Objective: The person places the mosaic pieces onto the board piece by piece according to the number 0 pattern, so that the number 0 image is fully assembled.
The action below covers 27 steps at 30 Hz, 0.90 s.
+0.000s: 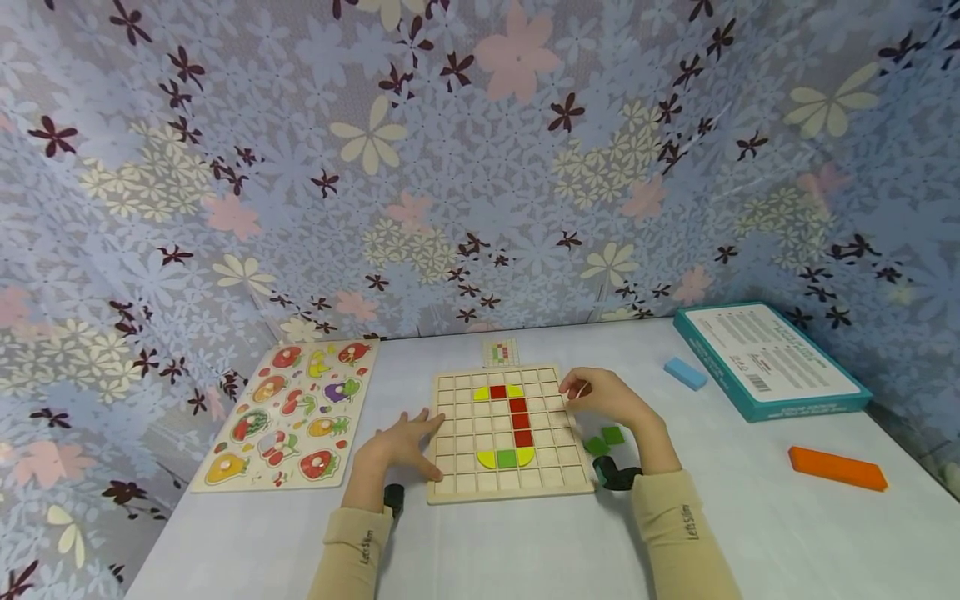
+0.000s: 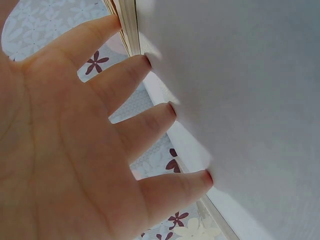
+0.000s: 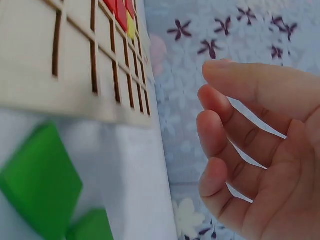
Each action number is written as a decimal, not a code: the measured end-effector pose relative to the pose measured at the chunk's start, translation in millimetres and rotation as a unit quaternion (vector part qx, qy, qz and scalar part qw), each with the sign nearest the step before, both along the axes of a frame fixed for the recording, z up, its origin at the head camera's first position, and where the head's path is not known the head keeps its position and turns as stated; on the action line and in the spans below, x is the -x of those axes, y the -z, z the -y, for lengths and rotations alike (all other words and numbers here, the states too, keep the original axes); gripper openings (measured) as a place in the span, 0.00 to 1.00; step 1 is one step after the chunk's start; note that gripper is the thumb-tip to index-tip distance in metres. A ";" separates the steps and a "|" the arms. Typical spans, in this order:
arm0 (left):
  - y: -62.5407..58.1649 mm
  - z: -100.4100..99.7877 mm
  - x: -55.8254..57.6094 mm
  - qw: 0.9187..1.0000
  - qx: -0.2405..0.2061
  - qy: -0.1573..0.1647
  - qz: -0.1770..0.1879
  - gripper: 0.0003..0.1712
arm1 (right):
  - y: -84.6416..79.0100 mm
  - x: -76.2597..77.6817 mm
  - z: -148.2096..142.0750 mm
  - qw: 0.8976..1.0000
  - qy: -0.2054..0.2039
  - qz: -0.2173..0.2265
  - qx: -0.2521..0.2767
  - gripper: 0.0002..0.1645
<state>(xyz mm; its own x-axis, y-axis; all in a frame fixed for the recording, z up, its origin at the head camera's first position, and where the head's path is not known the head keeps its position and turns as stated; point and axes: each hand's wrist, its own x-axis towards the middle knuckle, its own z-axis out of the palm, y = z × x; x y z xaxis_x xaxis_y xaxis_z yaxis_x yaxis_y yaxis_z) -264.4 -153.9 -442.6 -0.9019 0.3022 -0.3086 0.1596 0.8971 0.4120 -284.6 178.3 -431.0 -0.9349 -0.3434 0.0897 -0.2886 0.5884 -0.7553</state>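
Observation:
A wooden grid board (image 1: 457, 483) lies on the table between the hands. In its cells sit several red square tiles (image 1: 521, 421), rounded yellow tiles (image 1: 487, 459) and a green square tile (image 1: 507, 458). My left hand (image 1: 397, 443) spreads its fingers at the board's left edge; in the left wrist view, fingertips rest on the white table. Beside the board's upper right edge hovers my right hand (image 1: 606, 397), fingers loosely bent with nothing between them in the right wrist view. Two loose green tiles (image 1: 613, 435) lie below it. A small pattern card (image 1: 501, 353) stands behind the board.
A fruit puzzle board (image 1: 300, 417) lies on the left. At the right are a blue block (image 1: 686, 373), an orange block (image 1: 837, 468) and a teal-edged box (image 1: 772, 358). Flowered fabric (image 1: 480, 167) hangs behind the table (image 1: 480, 550).

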 end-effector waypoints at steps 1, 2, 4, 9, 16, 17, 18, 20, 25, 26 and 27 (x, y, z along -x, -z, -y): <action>0.2 0.2 0.1 1.000 0.000 0.000 0.000 0.55 | 0.6 0.2 -3.5 1.000 0.006 0.003 0.001 0.10; 0.4 0.4 0.2 1.000 0.000 0.000 0.000 0.55 | 1.4 0.7 -6.8 1.000 0.012 0.008 0.005 0.10; 0.9 0.8 0.2 1.000 -0.001 0.000 0.000 0.55 | 2.5 1.1 -13.0 1.000 0.021 0.013 0.007 0.10; 1.5 1.0 -0.7 1.000 -0.004 -0.001 0.001 0.55 | 3.3 -0.2 -25.2 0.999 0.040 0.016 0.001 0.11; -0.4 0.1 -2.4 1.000 -0.005 0.002 -0.004 0.55 | 6.9 -0.7 -41.2 0.998 0.053 0.024 0.006 0.14; -0.9 0.0 -2.6 1.000 -0.007 0.002 -0.004 0.55 | 7.6 -0.7 -43.5 0.998 0.053 0.026 0.008 0.14; -1.5 -0.2 -2.9 1.000 -0.007 0.002 -0.004 0.55 | 8.4 -0.8 -45.5 0.998 0.054 0.029 0.009 0.14; -2.0 -0.5 -2.8 1.000 -0.007 0.002 -0.003 0.55 | 10.0 -0.9 -49.4 0.997 0.059 0.038 0.008 0.15; -2.2 -0.9 -1.4 1.000 -0.006 0.003 -0.003 0.55 | 12.5 -2.1 -59.1 0.994 0.086 0.072 -0.014 0.16; -2.4 -0.9 -1.3 1.000 -0.006 0.004 -0.004 0.55 | 12.2 -2.6 -60.7 0.992 0.095 0.079 -0.022 0.16; -2.9 -0.9 -1.3 1.000 -0.005 0.003 -0.004 0.55 | 11.6 -3.1 -62.6 0.991 0.101 0.084 -0.030 0.17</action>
